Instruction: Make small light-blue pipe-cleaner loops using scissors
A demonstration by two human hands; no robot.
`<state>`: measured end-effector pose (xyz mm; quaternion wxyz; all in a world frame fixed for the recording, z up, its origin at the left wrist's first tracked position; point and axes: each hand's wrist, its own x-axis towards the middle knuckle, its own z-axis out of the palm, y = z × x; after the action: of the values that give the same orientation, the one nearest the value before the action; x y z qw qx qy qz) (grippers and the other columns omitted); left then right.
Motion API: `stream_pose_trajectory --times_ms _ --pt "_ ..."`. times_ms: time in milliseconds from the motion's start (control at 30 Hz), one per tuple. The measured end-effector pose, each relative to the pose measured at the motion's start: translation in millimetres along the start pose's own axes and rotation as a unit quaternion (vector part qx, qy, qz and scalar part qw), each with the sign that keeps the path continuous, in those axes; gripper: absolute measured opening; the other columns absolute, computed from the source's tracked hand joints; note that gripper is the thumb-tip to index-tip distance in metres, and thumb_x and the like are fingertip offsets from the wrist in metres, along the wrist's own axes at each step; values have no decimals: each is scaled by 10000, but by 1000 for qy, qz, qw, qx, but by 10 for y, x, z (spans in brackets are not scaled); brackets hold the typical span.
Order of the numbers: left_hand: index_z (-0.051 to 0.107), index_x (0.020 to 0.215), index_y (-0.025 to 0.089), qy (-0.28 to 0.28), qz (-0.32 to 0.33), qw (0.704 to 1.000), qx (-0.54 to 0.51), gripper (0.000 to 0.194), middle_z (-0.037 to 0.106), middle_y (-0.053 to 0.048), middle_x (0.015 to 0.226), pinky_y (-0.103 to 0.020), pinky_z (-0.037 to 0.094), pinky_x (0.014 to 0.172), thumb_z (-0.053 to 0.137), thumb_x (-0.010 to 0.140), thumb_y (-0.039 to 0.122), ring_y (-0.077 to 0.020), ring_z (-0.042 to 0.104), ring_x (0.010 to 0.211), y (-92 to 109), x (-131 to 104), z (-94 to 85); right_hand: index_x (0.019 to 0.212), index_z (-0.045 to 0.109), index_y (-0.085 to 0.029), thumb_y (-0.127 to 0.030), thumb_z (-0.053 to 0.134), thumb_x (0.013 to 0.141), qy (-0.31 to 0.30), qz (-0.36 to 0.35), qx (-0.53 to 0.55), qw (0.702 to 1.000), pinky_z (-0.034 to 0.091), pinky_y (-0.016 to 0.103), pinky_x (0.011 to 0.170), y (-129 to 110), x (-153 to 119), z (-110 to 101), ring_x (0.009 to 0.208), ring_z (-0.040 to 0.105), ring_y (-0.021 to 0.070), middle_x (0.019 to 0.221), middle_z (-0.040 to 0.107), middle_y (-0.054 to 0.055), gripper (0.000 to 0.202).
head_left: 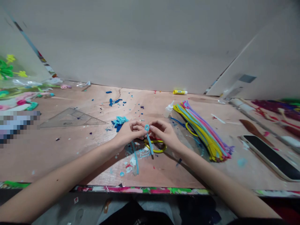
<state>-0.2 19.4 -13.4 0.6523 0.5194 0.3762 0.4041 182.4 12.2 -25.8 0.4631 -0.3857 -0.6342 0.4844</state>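
Observation:
A light blue pipe cleaner (150, 144) hangs between my hands, its top end curled into a small round loop. My left hand (129, 133) pinches it from the left with thumb and fingers. From the right, my right hand (164, 132) has its thumb and fingertips closed at the loop. Beneath them lie yellow-handled scissors (161, 150), partly covered by the hands. Another light blue pipe cleaner (136, 161) extends toward the table's front edge below my left hand. Just behind that hand is a small heap of light and dark blue pipe cleaner pieces (120, 120).
A bundle of colored pipe cleaners (203, 131) lies right of my hands, beside a white squeeze bottle (169, 110). Farther right is a phone (272, 157). A clear set square (73, 118) lies left; a glue stick (180, 92) rests near the back wall.

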Motion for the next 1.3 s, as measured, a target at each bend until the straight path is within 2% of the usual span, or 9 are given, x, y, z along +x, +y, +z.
stream_pose_trajectory --times_ms 67,167,267,333,633,800,1000,1133,1300 --pt "658 872 129 10 -8 1000 -14 345 680 -8 658 -235 493 620 852 634 285 -113 625 614 19 -7 1 950 623 -195 -304 627 886 17 -97 -120 988 505 235 588 9 3 -39 668 604 117 843 654 20 127" --pt "646 883 146 27 -30 998 -45 351 678 -4 691 -260 503 644 850 642 299 -129 639 636 38 -27 12 1022 619 -195 -183 595 904 11 -260 -302 917 532 255 671 25 -13 -87 752 637 134 920 685 44 120" --pt "617 867 162 37 -42 996 -76 344 665 13 691 -274 513 663 850 641 277 -135 646 648 39 -38 18 1103 608 -196 -117 550 925 -10 -374 -378 847 552 274 759 46 -40 -103 906 669 161 1010 704 72 203" --pt "614 858 163 38 -42 995 -85 331 661 21 688 -269 513 663 846 645 266 -124 636 632 31 -32 13 1124 615 -201 -95 540 928 -8 -411 -388 825 558 285 800 56 -55 -102 968 671 168 1073 705 82 234" --pt "627 855 154 6 6 999 -52 280 668 5 669 -229 480 623 818 689 271 -115 624 622 -64 33 -48 1161 653 -225 -113 518 943 -30 -410 -407 815 580 341 792 -4 -87 -150 957 694 197 1072 729 84 279" --pt "623 867 153 -5 9 1000 -27 277 676 1 673 -238 500 632 812 706 276 -123 638 636 -51 13 -48 1110 677 -211 -137 529 948 -18 -407 -422 810 565 320 752 -34 -91 -168 906 693 192 1023 736 89 232" --pt "629 855 147 10 -7 1000 -14 312 651 21 646 -237 495 617 839 661 272 -118 622 614 28 -15 -7 1023 699 -192 -193 473 977 -15 -365 -424 829 539 326 710 -99 -87 -179 812 675 188 929 732 99 231" --pt "643 820 134 2 10 1000 1 287 640 15 610 -224 465 586 839 645 251 -111 599 579 52 -28 8 953 686 -186 -203 459 977 -13 -359 -438 824 508 317 696 -127 -73 -186 789 650 187 885 719 98 229" --pt "645 840 134 2 25 999 30 274 700 -33 697 -251 499 630 820 670 259 -146 653 649 66 -52 17 882 653 -178 -203 474 973 -13 -368 -450 813 466 292 640 -153 -74 -178 723 610 176 813 687 88 203"
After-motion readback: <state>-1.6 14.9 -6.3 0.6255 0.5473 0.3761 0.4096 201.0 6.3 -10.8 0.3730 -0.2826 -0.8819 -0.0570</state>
